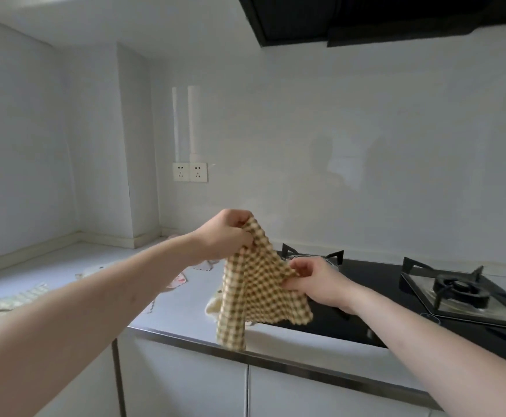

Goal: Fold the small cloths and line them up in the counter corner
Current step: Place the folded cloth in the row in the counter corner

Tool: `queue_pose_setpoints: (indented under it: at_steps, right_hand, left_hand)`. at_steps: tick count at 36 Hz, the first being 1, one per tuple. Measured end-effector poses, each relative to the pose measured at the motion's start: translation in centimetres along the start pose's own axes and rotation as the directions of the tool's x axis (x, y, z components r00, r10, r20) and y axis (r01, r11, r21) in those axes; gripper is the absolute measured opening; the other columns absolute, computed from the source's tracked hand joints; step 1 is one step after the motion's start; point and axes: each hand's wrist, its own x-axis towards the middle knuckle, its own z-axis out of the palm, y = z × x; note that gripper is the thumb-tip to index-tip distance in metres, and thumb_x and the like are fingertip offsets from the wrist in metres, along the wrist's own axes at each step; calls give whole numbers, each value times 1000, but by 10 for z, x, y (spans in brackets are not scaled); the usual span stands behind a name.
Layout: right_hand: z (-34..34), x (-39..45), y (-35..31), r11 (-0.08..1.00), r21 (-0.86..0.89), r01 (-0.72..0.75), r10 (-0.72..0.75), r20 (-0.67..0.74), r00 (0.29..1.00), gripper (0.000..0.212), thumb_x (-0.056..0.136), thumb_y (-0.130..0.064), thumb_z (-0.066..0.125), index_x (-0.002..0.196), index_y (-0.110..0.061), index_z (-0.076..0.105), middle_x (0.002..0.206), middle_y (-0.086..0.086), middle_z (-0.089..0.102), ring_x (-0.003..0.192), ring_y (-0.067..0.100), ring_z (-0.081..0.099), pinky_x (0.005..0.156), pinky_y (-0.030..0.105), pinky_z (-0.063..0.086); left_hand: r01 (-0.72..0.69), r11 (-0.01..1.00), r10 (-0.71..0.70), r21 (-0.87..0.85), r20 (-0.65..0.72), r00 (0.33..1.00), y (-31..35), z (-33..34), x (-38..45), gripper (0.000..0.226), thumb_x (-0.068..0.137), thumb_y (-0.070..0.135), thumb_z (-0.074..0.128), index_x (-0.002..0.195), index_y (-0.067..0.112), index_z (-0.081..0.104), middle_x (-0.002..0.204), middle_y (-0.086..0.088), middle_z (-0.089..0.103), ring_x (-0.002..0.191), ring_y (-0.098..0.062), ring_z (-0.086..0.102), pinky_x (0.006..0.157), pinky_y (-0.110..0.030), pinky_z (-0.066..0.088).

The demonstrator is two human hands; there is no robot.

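Fingers of both hands pinch one brown-and-cream checked waffle-weave cloth (257,284): left hand (227,233) curled on its top corner, right hand (312,281) nipping a side edge lower down. Cloth hangs in the air over the pale grey counter (185,308), just left of the black glass gas hob (375,299), likely lifted to shake it flat and find corners before folding. Not yet folded. One cream cloth (212,307) lies under it beside the hob. Further left of the hob: roughly three patterned cloths (11,299), partly hidden by the left forearm, count uncertain. Hob shows two burners.
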Motion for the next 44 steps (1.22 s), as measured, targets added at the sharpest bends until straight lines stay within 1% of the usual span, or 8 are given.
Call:
queue_pose_setpoints:
  at_steps: [7, 13, 19, 25, 29, 34, 41, 44]
  right_hand:
    - [-33, -24, -12, 1000, -29, 5, -6, -29, 1000, 11, 88, -32, 74, 97, -26, 76, 97, -9, 77, 96, 11, 73, 95, 35, 54]
    - [-58, -32, -5, 966, -259, -11, -25, -136, 990, 17, 92, -34, 71, 82, -21, 67, 54, -19, 60, 49, -5, 51, 53, 15, 37]
    - [-78, -31, 0, 924, -376, -68, -71, -344, 936, 11, 91, -27, 70, 80, -24, 68, 73, -2, 68, 68, 20, 63, 61, 28, 45]
    - [-94, -38, 1, 934, -358, -7, -197, -532, 823, 17, 87, -34, 77, 75, -28, 67, 62, -12, 59, 62, 2, 55, 56, 22, 39]
    - [-95, -58, 14, 932, -363, 9, -188, -460, 868, 19, 86, -39, 77, 75, -26, 68, 61, -11, 60, 59, 2, 52, 55, 18, 37]
    - [-84, -87, 51, 921, -389, -35, -81, -277, 957, 10, 90, -28, 73, 81, -33, 69, 62, -14, 61, 53, 2, 48, 53, 16, 35]
    - [-57, -117, 106, 890, -443, -113, 91, -69, 993, 11, 88, -27, 68, 81, -36, 69, 73, -2, 66, 57, 2, 46, 59, 20, 38]
    - [-50, -119, 117, 884, -445, -143, 127, -65, 990, 13, 87, -27, 66, 79, -37, 66, 68, -5, 61, 54, 4, 43, 58, 23, 36]
  left_hand:
    - [54, 992, -48, 117, -53, 997, 19, -3, 0, 31, 69, 34, 72, 83, 7, 63, 72, 5, 57, 70, -12, 56, 69, -30, 46]
    - [104, 958, -85, 268, -82, 993, 5, 2, 3, 30, 80, 27, 76, 71, 11, 53, 69, 1, 48, 66, -18, 45, 61, -29, 35]
    - [84, 930, -7, 357, -213, 977, 3, 10, 13, 39, 87, 42, 73, 71, 9, 59, 81, -11, 66, 71, -24, 53, 64, -32, 41]
    - [-50, 961, 140, 272, -320, 937, 16, 18, 18, 35, 91, 35, 72, 60, 28, 58, 57, 19, 59, 58, -10, 49, 56, -24, 39]
    - [-113, 943, 190, 312, -229, 955, 15, 28, 3, 44, 91, 34, 73, 56, 25, 49, 46, 21, 50, 46, -4, 43, 49, -15, 30]
    - [-107, 917, 94, 385, 53, 994, -22, 54, -21, 44, 89, 43, 73, 64, 11, 56, 68, -12, 62, 61, -24, 52, 61, -34, 46]
    - [-70, 879, -68, 471, 269, 961, -72, 97, -58, 46, 76, 65, 65, 73, 20, 58, 77, -2, 65, 84, -16, 53, 90, -40, 52]
    - [-55, 883, -106, 465, 313, 944, -85, 107, -60, 48, 85, 58, 66, 68, 17, 50, 67, 3, 52, 78, -8, 41, 80, -34, 46]
